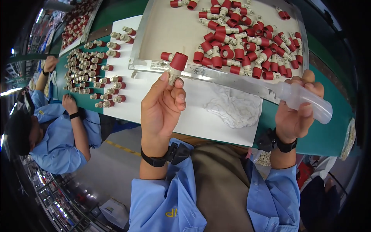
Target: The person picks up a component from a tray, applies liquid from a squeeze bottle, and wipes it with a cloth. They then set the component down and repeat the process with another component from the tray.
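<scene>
My left hand pinches a small cylindrical part with a flared red end and a pale, labelled lower section. It is held upright, red end up, in front of the tray's near edge. My right hand is wrapped round a translucent plastic squeeze bottle, tilted with its narrower end toward the tray. Just beyond both hands, a shallow metal-rimmed tray holds many loose parts of the same kind. One such part lies just behind the one in my left hand.
A crumpled white cloth lies on white paper between my hands. Rows of similar parts stand on the green table at left. A co-worker in a blue shirt sits there. A bag of small pale pieces hangs at the right edge.
</scene>
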The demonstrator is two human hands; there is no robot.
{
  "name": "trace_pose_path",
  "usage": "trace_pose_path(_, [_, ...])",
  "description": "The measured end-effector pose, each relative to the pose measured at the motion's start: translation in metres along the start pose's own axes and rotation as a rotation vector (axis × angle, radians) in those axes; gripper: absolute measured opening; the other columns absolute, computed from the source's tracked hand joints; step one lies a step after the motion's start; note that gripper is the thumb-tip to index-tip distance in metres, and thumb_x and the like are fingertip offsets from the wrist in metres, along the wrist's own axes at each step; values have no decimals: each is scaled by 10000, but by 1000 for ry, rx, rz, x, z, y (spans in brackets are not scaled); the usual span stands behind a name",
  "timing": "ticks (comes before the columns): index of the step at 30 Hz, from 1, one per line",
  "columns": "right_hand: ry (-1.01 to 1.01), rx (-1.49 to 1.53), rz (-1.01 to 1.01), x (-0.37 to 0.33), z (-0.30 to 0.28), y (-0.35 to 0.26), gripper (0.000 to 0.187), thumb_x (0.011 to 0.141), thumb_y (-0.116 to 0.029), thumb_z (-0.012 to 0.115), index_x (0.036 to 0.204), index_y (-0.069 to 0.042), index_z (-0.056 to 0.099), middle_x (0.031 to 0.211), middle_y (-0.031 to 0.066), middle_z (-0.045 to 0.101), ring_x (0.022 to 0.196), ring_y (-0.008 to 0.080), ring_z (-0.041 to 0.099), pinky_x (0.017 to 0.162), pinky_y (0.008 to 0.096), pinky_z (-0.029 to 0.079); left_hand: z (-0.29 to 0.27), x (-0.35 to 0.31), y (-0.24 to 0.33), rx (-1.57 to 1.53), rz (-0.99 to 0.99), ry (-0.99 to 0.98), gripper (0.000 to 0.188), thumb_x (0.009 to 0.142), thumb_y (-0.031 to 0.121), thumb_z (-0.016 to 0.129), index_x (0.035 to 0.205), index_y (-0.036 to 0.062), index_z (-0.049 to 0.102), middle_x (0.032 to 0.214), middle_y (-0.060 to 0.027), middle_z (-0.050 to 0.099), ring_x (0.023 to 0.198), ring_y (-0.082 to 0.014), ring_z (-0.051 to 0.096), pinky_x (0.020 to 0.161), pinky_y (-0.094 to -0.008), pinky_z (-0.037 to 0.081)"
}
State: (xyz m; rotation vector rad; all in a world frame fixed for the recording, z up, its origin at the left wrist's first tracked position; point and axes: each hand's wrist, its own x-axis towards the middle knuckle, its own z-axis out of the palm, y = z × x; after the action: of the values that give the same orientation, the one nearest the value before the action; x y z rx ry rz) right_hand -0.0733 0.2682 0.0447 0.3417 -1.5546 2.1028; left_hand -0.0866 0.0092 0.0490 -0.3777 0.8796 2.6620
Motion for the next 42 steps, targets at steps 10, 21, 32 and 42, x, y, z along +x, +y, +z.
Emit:
trace_pose_path(10, [86,-5,44,3,12,7,408,726,-267,672,988,-7,500,888,78,451,641,104,481,535,205,401,-14,-4,7,62,67,65,218,892,195,480,979,-4,504,799,-88,587,609,-141,562,516,-228,471])
trace_pose_path(21, [85,-4,-10,1,17,10,343,740,-187,672,970,11,513,917,86,473,601,97,474,506,200,376,-39,58,136,2228,752,458,139,748,121,598,867,48,599,845,-120,603,667,-309,592,574,-399,466])
trace_pose_path(32, [119,-32,13,6,12,10,323,734,-164,673,953,16,518,932,98,489,642,113,497,505,203,388,-40,75,119,2397,773,420,212,741,128,586,939,56,608,915,-140,594,839,-321,575,698,-391,472])
trace_pose_path(42, [103,-64,-7,8,11,13,323,732,-161,669,960,11,519,926,91,478,795,147,497,690,249,422,-6,86,47,2350,757,-360,149,656,43,585,795,38,637,845,-101,602,796,-273,575,682,-347,494])
